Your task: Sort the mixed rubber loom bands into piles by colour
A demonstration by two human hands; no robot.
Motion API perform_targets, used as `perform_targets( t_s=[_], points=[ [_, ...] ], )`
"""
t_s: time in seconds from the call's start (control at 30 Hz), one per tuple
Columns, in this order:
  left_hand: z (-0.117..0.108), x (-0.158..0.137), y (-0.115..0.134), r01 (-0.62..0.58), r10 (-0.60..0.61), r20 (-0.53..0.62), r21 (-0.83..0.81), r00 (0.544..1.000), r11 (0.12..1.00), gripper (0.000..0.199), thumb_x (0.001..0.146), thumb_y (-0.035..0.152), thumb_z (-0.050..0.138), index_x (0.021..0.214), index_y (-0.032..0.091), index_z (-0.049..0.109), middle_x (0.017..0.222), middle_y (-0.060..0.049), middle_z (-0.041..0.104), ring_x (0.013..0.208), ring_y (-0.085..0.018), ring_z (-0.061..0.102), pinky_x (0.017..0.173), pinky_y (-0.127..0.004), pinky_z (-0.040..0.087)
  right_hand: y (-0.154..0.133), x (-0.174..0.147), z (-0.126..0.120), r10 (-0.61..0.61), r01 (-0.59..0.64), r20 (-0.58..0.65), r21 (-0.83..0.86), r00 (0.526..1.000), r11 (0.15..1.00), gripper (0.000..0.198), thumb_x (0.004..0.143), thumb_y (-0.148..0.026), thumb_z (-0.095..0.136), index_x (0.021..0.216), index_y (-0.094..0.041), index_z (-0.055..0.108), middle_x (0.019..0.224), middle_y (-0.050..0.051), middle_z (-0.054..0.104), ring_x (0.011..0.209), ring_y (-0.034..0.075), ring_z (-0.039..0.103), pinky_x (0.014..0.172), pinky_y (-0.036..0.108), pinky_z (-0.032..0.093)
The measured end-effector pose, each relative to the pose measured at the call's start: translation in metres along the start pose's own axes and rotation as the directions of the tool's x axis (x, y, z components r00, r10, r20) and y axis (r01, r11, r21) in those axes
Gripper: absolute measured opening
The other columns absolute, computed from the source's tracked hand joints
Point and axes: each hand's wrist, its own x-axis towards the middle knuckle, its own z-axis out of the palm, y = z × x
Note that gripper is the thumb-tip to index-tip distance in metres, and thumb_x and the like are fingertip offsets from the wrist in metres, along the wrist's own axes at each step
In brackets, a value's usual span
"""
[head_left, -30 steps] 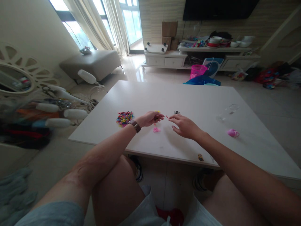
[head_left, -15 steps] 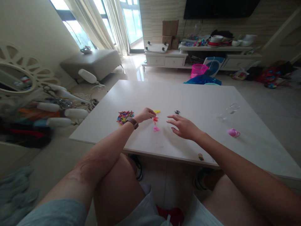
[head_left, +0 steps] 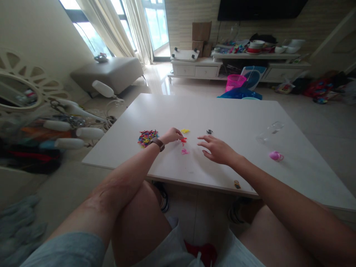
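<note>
My left hand [head_left: 172,135], with a watch on its wrist, reaches over the table with its fingers pinched together at a small red pile [head_left: 183,140]. What lies between the fingertips is too small to make out. Yellow pieces [head_left: 185,131] lie just beyond it and pink pieces [head_left: 184,151] nearer to me. My right hand [head_left: 216,149] hovers, fingers spread and holding nothing, close to a few black pieces [head_left: 209,131]. Left of my left hand is a larger heap of mixed-colour small pieces [head_left: 147,138], perhaps little rubber bands.
On the right of the white table [head_left: 239,115] lie a clear plastic bottle-like container [head_left: 269,132] and a pink-purple object [head_left: 276,156]. A small yellow figure sticker [head_left: 237,184] is at the near edge. A lamp with white shades [head_left: 90,133] stands left of the table.
My left fingertips have dipped slightly toward the red pile. My right hand has stayed in place with its fingers spread.
</note>
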Motion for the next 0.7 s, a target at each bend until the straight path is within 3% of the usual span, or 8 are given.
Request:
perform_targets(
  t_s=[0.27,0.7],
  points=[
    [0.000,-0.007,0.008,-0.040,0.024,0.115,0.134,0.993,0.990,0.009,0.057,0.016,0.084,0.060,0.014,0.077,0.055,-0.003,0.064,0.055,-0.012,0.050,0.053,-0.025,0.035,0.001,0.000,0.002,-0.010,0.010,-0.001,-0.001,1.000,1.000,0.030,0.089,-0.015,0.058,0.115,-0.020,0.070,0.142,0.013,0.057,0.128,0.032,0.054,0.104,0.051,0.050],
    [0.009,0.002,-0.002,-0.134,0.104,0.117,0.288,0.988,0.948,0.005,0.060,0.011,0.079,0.063,0.013,0.077,0.057,-0.003,0.067,0.058,-0.014,0.056,0.056,-0.025,0.038,0.001,-0.001,0.006,-0.019,0.019,0.019,-0.018,1.000,1.000,0.024,0.089,-0.016,0.058,0.109,-0.019,0.072,0.142,0.013,0.058,0.126,0.031,0.055,0.104,0.049,0.050]
  ],
)
